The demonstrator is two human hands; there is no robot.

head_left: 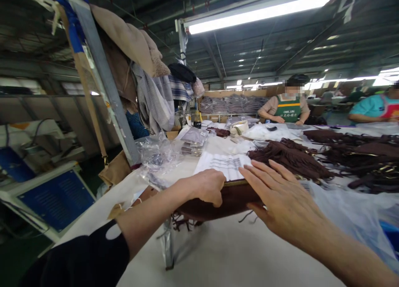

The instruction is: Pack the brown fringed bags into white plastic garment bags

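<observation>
A dark brown zip bag [208,206] with fringe hanging below it is in front of me, over the pale tabletop. Its brass-coloured zip [235,182] runs along the upper edge. My left hand [207,188] is closed on that edge near the zip, fingers curled and thumb pressed down. At the bag's right end, my right hand [277,191] lies with fingers stretched out and thumb apart. A printed white sheet [222,164] lies just behind the bag. Below the left forearm a brown tag [116,211] shows; the bag's left part is partly hidden by that arm.
Brown fringed bags [289,156] are heaped at right, beside clear plastic sheeting [346,208]. Plastic bags [156,149] and packed grey parcels [191,141] lie at left. A metal post [106,79] rises there. Across the table stands a co-worker in a green apron [288,109].
</observation>
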